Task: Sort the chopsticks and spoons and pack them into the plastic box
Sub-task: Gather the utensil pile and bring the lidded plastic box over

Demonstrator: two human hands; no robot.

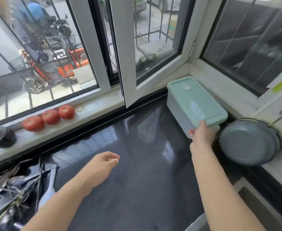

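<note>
At the desk's far right corner, the right hand (201,135) pinches the lidded plastic box (196,101); the left hand (103,161) hangs relaxed. Dragged carelessly, it could knock the pan (248,141) just beside.

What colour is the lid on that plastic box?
Pale mint green lid; the head view shows it.
</note>
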